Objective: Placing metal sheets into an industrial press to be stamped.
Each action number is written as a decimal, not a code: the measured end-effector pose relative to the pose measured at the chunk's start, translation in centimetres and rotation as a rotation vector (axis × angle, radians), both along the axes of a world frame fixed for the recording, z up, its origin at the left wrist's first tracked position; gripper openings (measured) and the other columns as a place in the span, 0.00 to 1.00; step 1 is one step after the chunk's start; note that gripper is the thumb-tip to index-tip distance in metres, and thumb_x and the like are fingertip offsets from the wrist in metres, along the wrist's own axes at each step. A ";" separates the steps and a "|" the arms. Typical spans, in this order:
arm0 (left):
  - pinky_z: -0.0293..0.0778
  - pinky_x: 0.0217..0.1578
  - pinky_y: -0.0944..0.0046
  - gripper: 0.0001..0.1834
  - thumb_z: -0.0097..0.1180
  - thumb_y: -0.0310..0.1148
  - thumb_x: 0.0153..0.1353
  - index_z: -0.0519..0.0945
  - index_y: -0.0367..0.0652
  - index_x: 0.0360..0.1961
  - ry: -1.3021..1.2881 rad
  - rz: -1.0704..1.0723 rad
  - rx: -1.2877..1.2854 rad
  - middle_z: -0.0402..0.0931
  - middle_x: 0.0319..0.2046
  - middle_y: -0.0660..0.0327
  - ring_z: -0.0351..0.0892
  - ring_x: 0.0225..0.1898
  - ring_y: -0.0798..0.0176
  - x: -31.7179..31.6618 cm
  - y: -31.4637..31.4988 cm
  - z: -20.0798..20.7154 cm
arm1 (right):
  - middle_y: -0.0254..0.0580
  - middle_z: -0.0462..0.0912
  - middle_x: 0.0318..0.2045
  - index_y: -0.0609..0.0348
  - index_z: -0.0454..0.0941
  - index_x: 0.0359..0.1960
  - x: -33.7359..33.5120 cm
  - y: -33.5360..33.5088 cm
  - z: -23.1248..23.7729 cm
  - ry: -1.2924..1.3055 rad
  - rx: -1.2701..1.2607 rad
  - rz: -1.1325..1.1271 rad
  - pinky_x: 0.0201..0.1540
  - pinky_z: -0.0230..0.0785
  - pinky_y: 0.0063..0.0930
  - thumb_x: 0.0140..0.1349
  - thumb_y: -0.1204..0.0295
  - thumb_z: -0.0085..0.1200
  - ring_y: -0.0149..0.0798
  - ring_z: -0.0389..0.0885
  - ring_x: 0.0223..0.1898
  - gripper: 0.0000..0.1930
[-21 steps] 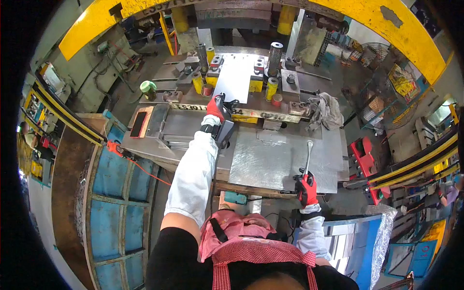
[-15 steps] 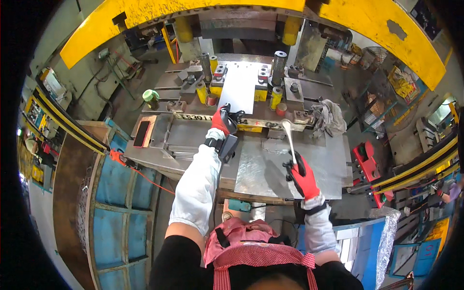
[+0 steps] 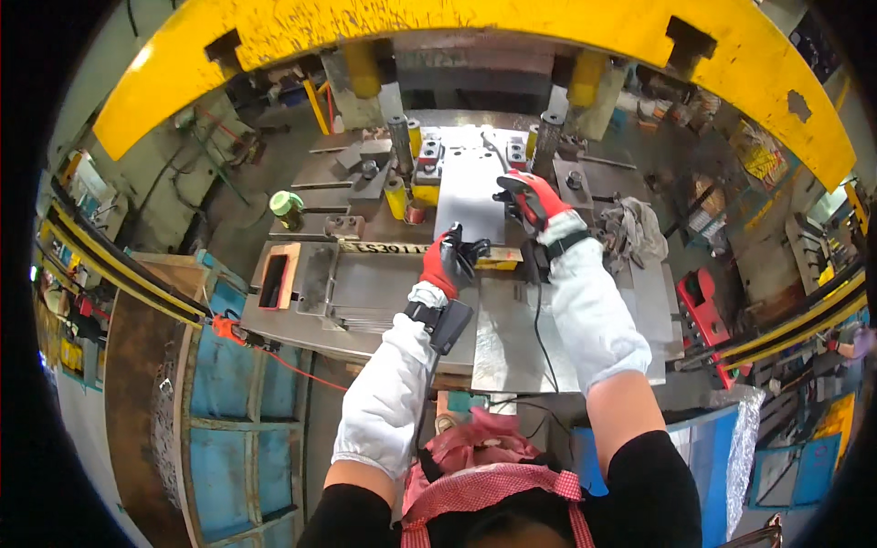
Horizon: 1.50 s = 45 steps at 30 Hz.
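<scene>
- Metal sheet blank [image 3: 473,187], 1 pc: flat on press die, btwn L guide post [image 3: 400,146] and R guide post [image 3: 547,148]; prob. set there so posts flank it. Near end overhangs toward wearer, within reach.
- L hand [image 3: 447,261], gloved: at blank's near L corner, fingers part-curled, thumb raised; prob. there to steady it. Actual grip: can't tell.
- R hand [image 3: 534,198], gloved: fingers closed round metal hand tool [image 3: 494,146], shaft pointing far; hold at near end prob. for reach over blank.
- Grey rag [image 3: 632,230]: bunched far R, prob. kept off die.
- Plate stack [image 3: 379,285]: L on surface [image 3: 294,323], prob. for easy L reach.
- Hidden/unclear: tool handle (in glove); tool tip (blurred); blank underside; press top (behind yellow beam [image 3: 475,16], itself cut off).
</scene>
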<state>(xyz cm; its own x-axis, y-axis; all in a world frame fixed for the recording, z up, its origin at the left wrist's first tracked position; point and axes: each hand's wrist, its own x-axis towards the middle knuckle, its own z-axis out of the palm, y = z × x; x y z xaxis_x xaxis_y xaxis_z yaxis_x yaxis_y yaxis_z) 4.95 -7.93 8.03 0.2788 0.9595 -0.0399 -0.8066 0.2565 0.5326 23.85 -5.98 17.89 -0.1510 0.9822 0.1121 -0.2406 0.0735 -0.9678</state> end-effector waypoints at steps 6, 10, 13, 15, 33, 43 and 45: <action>0.76 0.38 0.53 0.14 0.47 0.37 0.61 0.69 0.35 0.39 0.038 0.017 0.229 0.75 0.31 0.49 0.78 0.32 0.48 -2.1 -1.3 -0.2 | 0.33 0.76 0.29 0.63 0.69 0.47 3.0 -18.8 -2.8 0.096 -0.233 -0.239 0.27 0.63 0.16 0.59 0.72 0.49 0.21 0.70 0.25 0.15; 0.76 0.41 0.52 0.13 0.45 0.35 0.62 0.69 0.34 0.40 -0.076 -0.124 -0.026 0.74 0.34 0.46 0.78 0.33 0.48 -1.7 -0.5 -0.1 | 0.34 0.76 0.27 0.58 0.67 0.52 5.9 -27.6 -7.3 0.023 -0.445 -0.195 0.18 0.62 0.18 0.57 0.69 0.52 0.22 0.67 0.17 0.21; 0.75 0.43 0.50 0.14 0.44 0.35 0.62 0.66 0.37 0.45 -0.198 -0.084 -0.020 0.72 0.34 0.50 0.77 0.34 0.45 -1.5 -1.2 -0.2 | 0.35 0.77 0.27 0.55 0.68 0.51 6.8 -28.0 -12.2 0.022 -0.572 -0.235 0.18 0.62 0.19 0.55 0.67 0.53 0.24 0.68 0.17 0.20; 0.75 0.42 0.49 0.14 0.44 0.35 0.62 0.67 0.38 0.45 -0.187 -0.049 -0.035 0.70 0.29 0.53 0.77 0.36 0.44 0.0 -0.3 -0.9 | 0.35 0.77 0.27 0.56 0.70 0.47 7.5 -27.0 -14.8 -0.085 -0.580 -0.244 0.18 0.64 0.22 0.56 0.67 0.52 0.25 0.70 0.18 0.17; 0.78 0.34 0.56 0.18 0.44 0.36 0.61 0.62 0.33 0.45 -0.079 0.028 -0.238 0.72 0.37 0.35 0.77 0.34 0.42 2.0 8.3 0.9 | 0.39 0.79 0.26 0.61 0.70 0.48 3.0 -31.3 -11.4 0.068 -0.542 -0.441 0.16 0.63 0.19 0.55 0.72 0.48 0.26 0.70 0.16 0.17; 0.76 0.37 0.56 0.25 0.49 0.46 0.59 0.67 0.41 0.52 0.465 -0.052 -0.017 0.73 0.43 0.55 0.77 0.36 0.54 -3.8 -2.1 4.7 | 0.45 0.79 0.29 0.58 0.65 0.50 6.7 -33.0 -15.4 0.101 -0.573 -0.518 0.20 0.70 0.25 0.57 0.70 0.47 0.38 0.78 0.22 0.18; 0.76 0.34 0.56 0.26 0.48 0.49 0.59 0.67 0.41 0.52 0.658 -0.037 -0.092 0.73 0.41 0.52 0.77 0.34 0.54 -6.3 -5.0 4.0 | 0.47 0.79 0.27 0.59 0.67 0.41 7.5 -32.8 -16.5 0.036 -0.510 -0.553 0.20 0.71 0.27 0.57 0.69 0.48 0.38 0.78 0.20 0.12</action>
